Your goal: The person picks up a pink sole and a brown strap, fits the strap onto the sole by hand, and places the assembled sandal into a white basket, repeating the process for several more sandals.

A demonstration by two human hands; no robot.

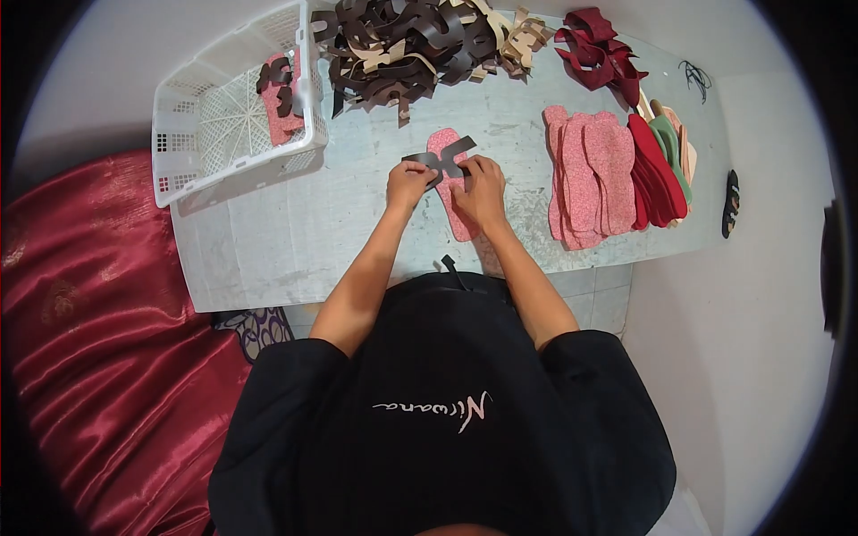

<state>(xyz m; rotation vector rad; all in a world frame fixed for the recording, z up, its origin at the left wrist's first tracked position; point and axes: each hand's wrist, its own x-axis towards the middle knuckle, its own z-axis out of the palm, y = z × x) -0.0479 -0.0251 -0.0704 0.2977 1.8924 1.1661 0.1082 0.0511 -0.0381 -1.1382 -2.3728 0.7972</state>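
A pink speckled sandal sole (458, 219) lies lengthwise on the table in front of me. Across its upper part rests a dark brown cross-shaped sandal strap (454, 152). My left hand (410, 186) pinches the strap's left side between thumb and fingers. On the other side, my right hand (483, 190) is closed on the strap's right arm, its thumb close to the sole. The fingers partly cover both strap and sole.
A white plastic basket (232, 165) at the left holds pink soles with dark straps (284, 100). Behind lie a pile of brown and beige straps (411, 45) and dark red straps (597, 55). Pink soles (594, 179), red soles (660, 179) and green soles (666, 138) lie at the right.
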